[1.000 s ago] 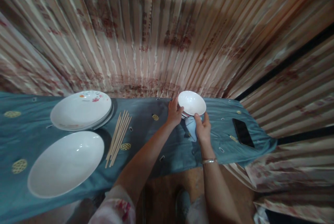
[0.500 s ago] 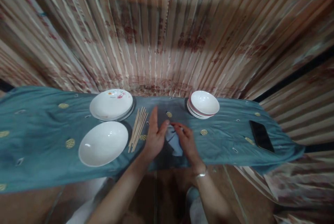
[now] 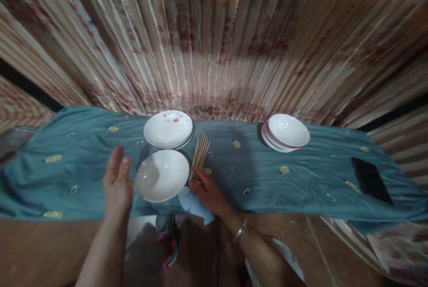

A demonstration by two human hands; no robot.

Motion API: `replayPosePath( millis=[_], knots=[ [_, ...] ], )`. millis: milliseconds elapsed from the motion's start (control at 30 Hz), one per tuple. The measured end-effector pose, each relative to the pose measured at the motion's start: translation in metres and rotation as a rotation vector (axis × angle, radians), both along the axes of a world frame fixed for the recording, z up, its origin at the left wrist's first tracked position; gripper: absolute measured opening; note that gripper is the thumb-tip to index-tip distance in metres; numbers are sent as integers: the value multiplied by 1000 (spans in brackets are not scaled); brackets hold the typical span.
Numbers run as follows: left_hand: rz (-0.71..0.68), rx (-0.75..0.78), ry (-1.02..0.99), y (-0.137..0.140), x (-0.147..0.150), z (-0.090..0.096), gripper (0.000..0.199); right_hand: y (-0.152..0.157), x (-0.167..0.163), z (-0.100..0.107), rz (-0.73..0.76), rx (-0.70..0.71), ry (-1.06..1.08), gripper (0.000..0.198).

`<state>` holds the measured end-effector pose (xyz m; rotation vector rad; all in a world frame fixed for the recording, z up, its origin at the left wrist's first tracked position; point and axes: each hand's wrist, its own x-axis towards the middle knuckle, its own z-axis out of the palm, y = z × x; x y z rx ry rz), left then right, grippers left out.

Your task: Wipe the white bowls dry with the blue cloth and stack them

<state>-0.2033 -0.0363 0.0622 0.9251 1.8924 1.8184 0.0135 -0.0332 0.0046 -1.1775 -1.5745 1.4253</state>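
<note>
My right hand [image 3: 209, 192] is closed on a light blue cloth [image 3: 195, 205], which hangs beneath its fingers by the table's front edge. Its fingertips are at the near ends of a bundle of wooden chopsticks [image 3: 201, 151]; whether they touch these I cannot tell. Just left of the cloth sits a wide white bowl [image 3: 162, 175]. On that bowl's other side my left hand [image 3: 118, 184] is raised, empty, with its fingers stretched out. Behind the bowl is a stack of white plates [image 3: 168, 129], the top one with a flower print.
A stack of white bowls [image 3: 288, 131] stands toward the right rear of the table. Farther right lies a black phone [image 3: 372, 180]. The table bears a teal patterned cloth [image 3: 264, 189]. A pleated curtain [image 3: 214, 55] hangs close behind it.
My hands have parted and shifted left. The right hand has carried the cloth over beside the wide bowl; the left hand has moved past that bowl. The view has swung slightly left.
</note>
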Motion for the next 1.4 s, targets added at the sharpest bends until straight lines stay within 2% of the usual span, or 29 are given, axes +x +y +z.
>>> replayPosePath(
  millis=[133, 267, 367, 533, 633, 733, 800, 900, 1000, 1167, 1233, 1333, 1400],
  knots=[
    [-92, -118, -189, -5, -9, -16, 60, -1, -12, 2, 35, -8, 58, 58],
    [-162, -192, -315, -10, -4, -23, 69, -3, -21, 4, 52, -1, 111, 47],
    [-187, -192, -351, -15, 0, -18, 74, -5, -25, 4, 42, -5, 124, 40],
    [-222, -153, -338, -25, 2, 4, 78, -14, -23, 12, 8, 7, 187, 37],
    [-228, -112, -333, -28, 9, 15, 75, -17, -9, 20, 10, 11, 215, 40],
    [-248, -128, -417, -26, 27, 17, 72, -14, 14, 24, -27, 6, 239, 40],
    [-344, -144, -541, -23, 44, 14, 75, -11, 31, 24, -84, -42, 275, 40],
    [-532, -117, -694, -18, 73, 5, 64, -7, 55, 23, -182, -84, 315, 40],
    [-650, -96, -791, -16, 100, -1, 60, -5, 71, 23, -277, -88, 305, 39],
    [-735, -157, -935, -11, 130, -5, 71, -3, 86, 21, -323, -130, 319, 39],
    [-724, -176, -936, -9, 136, -6, 74, 0, 95, 19, -283, -100, 274, 40],
    [-703, -185, -916, -4, 140, -10, 74, 5, 116, 19, -211, 24, 62, 41],
    [-698, -186, -879, -1, 144, -13, 76, 8, 132, 20, -313, 120, -116, 41]
  ],
)
